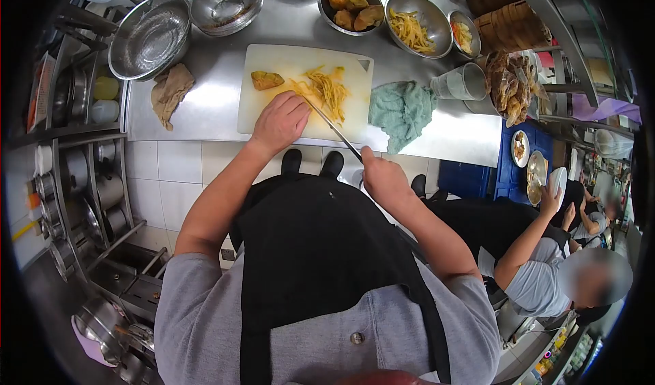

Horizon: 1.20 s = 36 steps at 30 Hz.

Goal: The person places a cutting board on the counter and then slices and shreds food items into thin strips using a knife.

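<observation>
A white cutting board (252,115) lies on the steel counter. On its right half is a heap of yellow strips (329,95), and a yellow-brown chunk (267,80) rests at its upper left. My left hand (282,119) is on the board with its fingers curled down beside the blade; what lies under the fingertips is hidden. A long knife (336,130) slants from my left fingertips down to the right. Its handle is wrapped by my right hand (387,175) at the front edge of the counter.
A green cloth (402,112) and a clear plastic container (460,83) sit right of the board. Bowls of food (351,8) (418,25) stand behind it. At left are a brown cloth (171,94) and a metal strainer (150,37). A co-worker (539,269) holds a white dish at right.
</observation>
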Each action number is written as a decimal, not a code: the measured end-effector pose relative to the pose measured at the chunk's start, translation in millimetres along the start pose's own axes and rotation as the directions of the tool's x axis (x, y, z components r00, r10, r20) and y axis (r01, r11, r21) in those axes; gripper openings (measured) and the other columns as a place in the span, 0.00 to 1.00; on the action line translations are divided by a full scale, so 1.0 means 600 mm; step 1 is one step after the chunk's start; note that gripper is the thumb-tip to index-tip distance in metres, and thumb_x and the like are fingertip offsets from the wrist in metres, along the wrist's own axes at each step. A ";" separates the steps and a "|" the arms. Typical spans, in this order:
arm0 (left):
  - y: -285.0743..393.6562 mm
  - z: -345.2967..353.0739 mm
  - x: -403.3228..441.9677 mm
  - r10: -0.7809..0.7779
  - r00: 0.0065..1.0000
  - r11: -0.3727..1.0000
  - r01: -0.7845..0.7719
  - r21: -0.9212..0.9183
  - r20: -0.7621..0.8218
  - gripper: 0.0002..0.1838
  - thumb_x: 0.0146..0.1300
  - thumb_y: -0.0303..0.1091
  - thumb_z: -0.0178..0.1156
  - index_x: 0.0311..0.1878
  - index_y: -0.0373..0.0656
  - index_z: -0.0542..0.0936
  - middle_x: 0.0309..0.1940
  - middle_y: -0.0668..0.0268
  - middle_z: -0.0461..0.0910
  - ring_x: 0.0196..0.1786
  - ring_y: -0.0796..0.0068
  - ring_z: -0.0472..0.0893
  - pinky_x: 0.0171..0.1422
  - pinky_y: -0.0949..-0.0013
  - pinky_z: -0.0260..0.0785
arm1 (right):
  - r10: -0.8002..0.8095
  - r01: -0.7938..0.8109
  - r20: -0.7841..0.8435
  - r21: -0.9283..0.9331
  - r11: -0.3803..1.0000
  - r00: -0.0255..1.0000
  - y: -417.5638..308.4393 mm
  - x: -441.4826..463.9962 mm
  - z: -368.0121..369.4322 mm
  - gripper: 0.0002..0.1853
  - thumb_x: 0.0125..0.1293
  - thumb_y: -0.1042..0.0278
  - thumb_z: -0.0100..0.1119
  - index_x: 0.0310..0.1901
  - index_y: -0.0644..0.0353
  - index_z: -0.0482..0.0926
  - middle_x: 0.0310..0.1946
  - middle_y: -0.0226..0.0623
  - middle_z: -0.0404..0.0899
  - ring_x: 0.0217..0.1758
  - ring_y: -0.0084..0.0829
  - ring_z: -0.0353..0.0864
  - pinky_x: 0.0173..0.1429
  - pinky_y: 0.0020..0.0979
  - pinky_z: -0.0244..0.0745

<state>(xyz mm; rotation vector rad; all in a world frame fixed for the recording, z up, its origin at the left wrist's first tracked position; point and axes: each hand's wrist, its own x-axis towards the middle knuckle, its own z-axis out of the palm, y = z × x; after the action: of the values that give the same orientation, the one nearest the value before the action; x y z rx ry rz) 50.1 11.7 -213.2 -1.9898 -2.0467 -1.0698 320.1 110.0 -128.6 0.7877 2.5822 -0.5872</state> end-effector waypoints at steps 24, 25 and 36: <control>-0.001 -0.006 -0.002 0.016 1.000 1.000 -0.016 -0.023 -0.020 0.06 0.60 0.26 0.70 0.40 0.38 0.86 0.45 0.59 0.86 0.55 0.54 0.83 0.63 0.57 0.78 | -0.026 0.026 0.007 0.011 1.000 1.000 -0.021 0.029 -0.013 0.17 0.63 0.80 0.59 0.53 0.68 0.70 0.34 0.55 0.87 0.38 0.57 0.89 0.43 0.53 0.84; -0.001 -0.004 -0.002 0.023 0.999 0.999 -0.024 -0.035 -0.029 0.06 0.59 0.25 0.70 0.40 0.37 0.85 0.45 0.58 0.86 0.54 0.52 0.83 0.63 0.55 0.78 | -0.018 0.018 0.005 0.012 1.000 1.000 -0.027 0.045 -0.012 0.17 0.63 0.80 0.59 0.53 0.68 0.70 0.34 0.55 0.87 0.38 0.57 0.89 0.43 0.53 0.84; -0.023 0.020 -0.022 0.007 0.995 1.000 -0.007 -0.001 0.100 0.05 0.66 0.23 0.67 0.44 0.35 0.84 0.48 0.51 0.84 0.57 0.45 0.81 0.69 0.47 0.74 | 0.019 -0.019 0.002 0.129 0.992 1.000 0.001 -0.021 0.013 0.18 0.68 0.76 0.56 0.59 0.66 0.73 0.35 0.52 0.87 0.41 0.55 0.90 0.43 0.54 0.84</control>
<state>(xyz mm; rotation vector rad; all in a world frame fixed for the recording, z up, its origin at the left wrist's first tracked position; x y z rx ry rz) 44.3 8.3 -234.7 -2.0890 -2.0860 -0.9886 332.2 101.2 -129.2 0.8522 2.5536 -0.7540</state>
